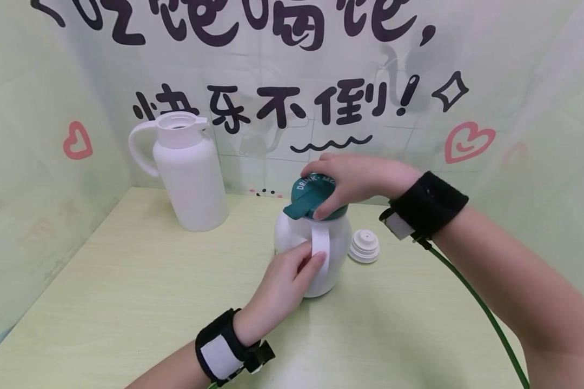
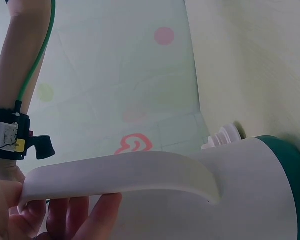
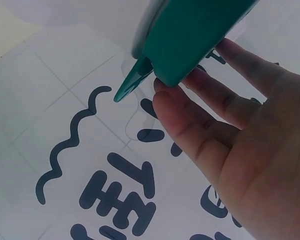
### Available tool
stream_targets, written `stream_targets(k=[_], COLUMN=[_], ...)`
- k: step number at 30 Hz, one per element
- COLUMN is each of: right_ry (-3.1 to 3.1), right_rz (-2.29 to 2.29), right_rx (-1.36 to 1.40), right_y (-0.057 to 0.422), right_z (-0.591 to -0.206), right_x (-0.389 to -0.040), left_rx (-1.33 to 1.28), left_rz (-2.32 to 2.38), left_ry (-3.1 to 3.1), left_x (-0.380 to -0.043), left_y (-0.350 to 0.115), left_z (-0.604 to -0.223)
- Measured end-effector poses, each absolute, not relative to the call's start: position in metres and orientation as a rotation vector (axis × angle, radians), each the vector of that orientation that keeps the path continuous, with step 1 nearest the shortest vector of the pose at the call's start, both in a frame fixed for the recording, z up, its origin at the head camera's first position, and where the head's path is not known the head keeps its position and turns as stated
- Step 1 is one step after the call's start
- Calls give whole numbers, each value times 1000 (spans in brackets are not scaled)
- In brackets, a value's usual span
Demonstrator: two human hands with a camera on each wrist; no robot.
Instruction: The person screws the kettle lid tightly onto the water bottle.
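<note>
Currently, the fingers of the right hand [image 1: 355, 174] are spread around the teal lid [image 1: 309, 194], gripping it, while those of the left hand [image 1: 281, 276] curl round the handle [image 1: 320, 237] of a rounded white jug [image 1: 338, 253], upright on the tabletop [image 1: 175, 292] near a white stopper [image 1: 365, 246]. Its smooth shell looks stiff, possibly slippery; the handle seems the surest hold, the lid's sides a good second.

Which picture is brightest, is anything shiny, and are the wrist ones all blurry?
Head view: brightest, with a soft pale shine on the table near the bottom; left wrist view: dimmer and greyer, with the left fingers dark below the jug's handle; right wrist view: dim too, but the black lettering looks fairly sharp, not all blurry.
</note>
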State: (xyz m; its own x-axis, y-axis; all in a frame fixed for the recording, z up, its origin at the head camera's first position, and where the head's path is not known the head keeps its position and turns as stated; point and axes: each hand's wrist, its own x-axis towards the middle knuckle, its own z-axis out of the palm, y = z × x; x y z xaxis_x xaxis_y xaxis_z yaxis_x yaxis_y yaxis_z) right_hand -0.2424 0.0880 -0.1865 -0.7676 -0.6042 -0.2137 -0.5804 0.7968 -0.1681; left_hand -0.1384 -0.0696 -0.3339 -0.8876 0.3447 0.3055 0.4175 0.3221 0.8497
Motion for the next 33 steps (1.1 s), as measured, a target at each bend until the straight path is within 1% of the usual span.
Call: stream_targets(k=[22, 25, 33], right_ry=[2768, 2748, 2606], right_rz=[-116, -142, -159], right_rx=[-907, -955, -1188], right_y=[89, 91, 101], right_z=[-189, -187, -184], right_x=[-238, -240, -243], left_rx=[-720, -719, -721], left_rz=[-1628, -1629, -1625], left_ry=[-2493, -2496, -2501], left_x=[-138, -138, -138], left_y=[-69, -70, -69], left_z=[-334, -334, -334])
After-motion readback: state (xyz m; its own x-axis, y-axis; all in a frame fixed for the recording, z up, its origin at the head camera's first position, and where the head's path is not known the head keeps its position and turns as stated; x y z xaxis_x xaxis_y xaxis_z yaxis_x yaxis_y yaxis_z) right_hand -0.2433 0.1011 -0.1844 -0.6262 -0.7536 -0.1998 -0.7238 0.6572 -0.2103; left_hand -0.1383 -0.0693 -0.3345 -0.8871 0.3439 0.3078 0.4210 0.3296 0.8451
